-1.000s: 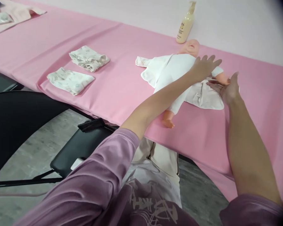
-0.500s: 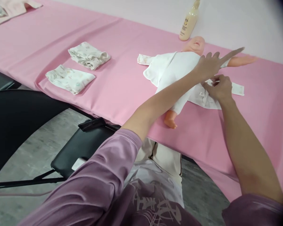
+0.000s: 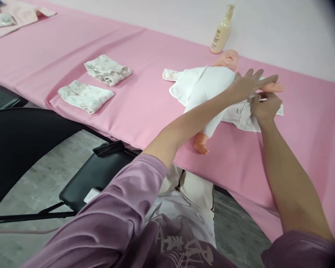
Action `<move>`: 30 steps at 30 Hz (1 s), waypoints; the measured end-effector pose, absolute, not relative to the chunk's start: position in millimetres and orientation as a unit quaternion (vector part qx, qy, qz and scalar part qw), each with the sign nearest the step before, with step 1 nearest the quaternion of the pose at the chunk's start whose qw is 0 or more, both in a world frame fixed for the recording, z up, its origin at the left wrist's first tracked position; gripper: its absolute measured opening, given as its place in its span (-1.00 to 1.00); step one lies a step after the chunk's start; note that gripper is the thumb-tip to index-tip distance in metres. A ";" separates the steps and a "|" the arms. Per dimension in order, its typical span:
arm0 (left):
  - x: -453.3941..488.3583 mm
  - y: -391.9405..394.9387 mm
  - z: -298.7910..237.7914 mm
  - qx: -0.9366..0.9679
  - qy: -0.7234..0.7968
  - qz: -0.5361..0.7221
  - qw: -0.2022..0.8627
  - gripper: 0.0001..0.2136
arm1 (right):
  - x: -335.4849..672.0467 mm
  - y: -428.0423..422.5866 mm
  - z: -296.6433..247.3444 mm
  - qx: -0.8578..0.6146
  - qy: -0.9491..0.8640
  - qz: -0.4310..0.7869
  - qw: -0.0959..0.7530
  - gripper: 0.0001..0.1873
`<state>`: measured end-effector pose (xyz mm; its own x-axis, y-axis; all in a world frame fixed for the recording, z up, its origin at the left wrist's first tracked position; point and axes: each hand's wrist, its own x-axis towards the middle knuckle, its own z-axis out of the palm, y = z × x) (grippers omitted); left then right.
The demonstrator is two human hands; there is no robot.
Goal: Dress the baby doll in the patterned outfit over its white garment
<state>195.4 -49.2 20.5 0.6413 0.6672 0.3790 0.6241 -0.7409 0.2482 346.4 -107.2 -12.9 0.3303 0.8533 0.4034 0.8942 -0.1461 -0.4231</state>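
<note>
A baby doll lies on its back on the pink tablecloth, partly dressed in a white garment. My left hand rests flat on the doll's chest and shoulder, fingers stretched out. My right hand is closed, pinching the loose flap of the white garment beside the doll's bare arm. One bare foot points toward the table's near edge.
Two folded printed cloths lie to the left on the table. A cream pump bottle stands behind the doll's head. More pink cloth lies far left. A black chair stands below the table's edge.
The doll's bare arm, stretched out to the right half a second ago, has come back in beside my hands. My right hand has closed on the garment flap.
</note>
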 end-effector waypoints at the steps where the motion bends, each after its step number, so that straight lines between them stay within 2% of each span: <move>1: 193.8 -55.9 25.6 0.900 0.380 0.211 0.027 -0.33 | 349.9 -105.9 -9.8 -0.760 -0.560 -0.026 0.327 -0.65; 3: 190.7 -65.8 35.9 0.894 0.405 0.189 0.015 -0.34 | 357.3 -102.9 -4.3 -0.760 -0.542 -0.014 0.360 -0.66; 8: 185.8 -75.5 52.0 0.885 0.418 0.193 0.068 -0.35 | 371.9 -95.3 -0.8 -0.730 -0.551 0.006 0.404 -0.70; 14: 184.5 -81.3 62.8 0.895 0.412 0.159 0.062 -0.39 | 377.0 -96.9 -1.0 -0.751 -0.551 0.020 0.362 -0.76; 17: 185.8 -75.2 63.2 0.894 0.419 0.153 0.040 -0.41 | 374.7 -101.1 2.2 -0.758 -0.540 0.050 0.361 -0.73; 21: 187.5 -58.0 58.0 0.894 0.422 0.145 0.032 -0.41 | 370.8 -106.0 8.6 -0.755 -0.530 0.065 0.380 -0.80; 25: 192.2 -46.1 49.9 0.892 0.441 0.098 0.013 -0.43 | 365.3 -108.7 14.1 -0.743 -0.540 0.054 0.392 -0.85; 30: 206.1 -43.3 38.5 0.879 0.459 0.129 0.006 -0.52 | 359.9 -107.8 11.3 -0.740 -0.567 -0.002 0.363 -0.80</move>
